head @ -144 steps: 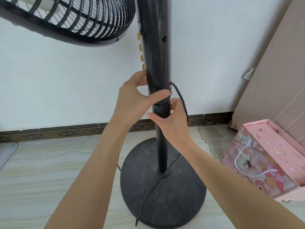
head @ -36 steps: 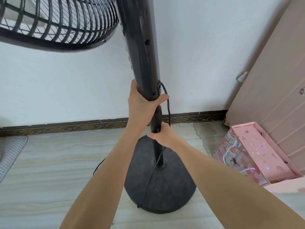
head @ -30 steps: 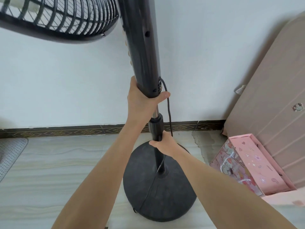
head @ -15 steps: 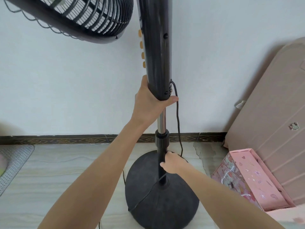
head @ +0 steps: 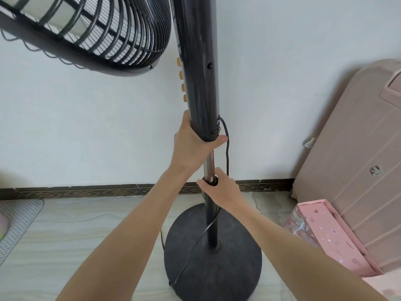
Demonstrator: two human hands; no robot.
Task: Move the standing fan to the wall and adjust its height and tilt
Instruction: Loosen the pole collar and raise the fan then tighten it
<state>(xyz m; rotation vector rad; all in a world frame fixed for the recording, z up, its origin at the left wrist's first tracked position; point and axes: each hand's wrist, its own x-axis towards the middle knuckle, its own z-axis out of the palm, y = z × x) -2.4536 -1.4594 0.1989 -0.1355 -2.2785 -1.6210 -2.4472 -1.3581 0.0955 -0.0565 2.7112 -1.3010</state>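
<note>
A black standing fan stands upright on its round base (head: 234,268) close to the white wall (head: 86,127). Its thick upper column (head: 197,72) has orange buttons down its left side, and the grille (head: 91,33) fills the top left. My left hand (head: 191,146) grips the bottom end of the upper column. Below it a bare silver inner tube (head: 209,164) shows. My right hand (head: 221,187) wraps around the black collar at the top of the lower pole (head: 211,224). The black power cord (head: 226,153) hangs from the column down across the base.
A pink cardboard box (head: 329,237) lies on the floor at the right, against a pink-beige cabinet (head: 355,159). A grey perforated mat (head: 19,218) lies at the left edge. A patterned dark skirting (head: 86,192) runs along the wall's foot over pale tiles.
The upper column has risen, baring the silver inner tube. My right hand slid down the lower pole, then came back up to the collar. My left hand kept its grip.
</note>
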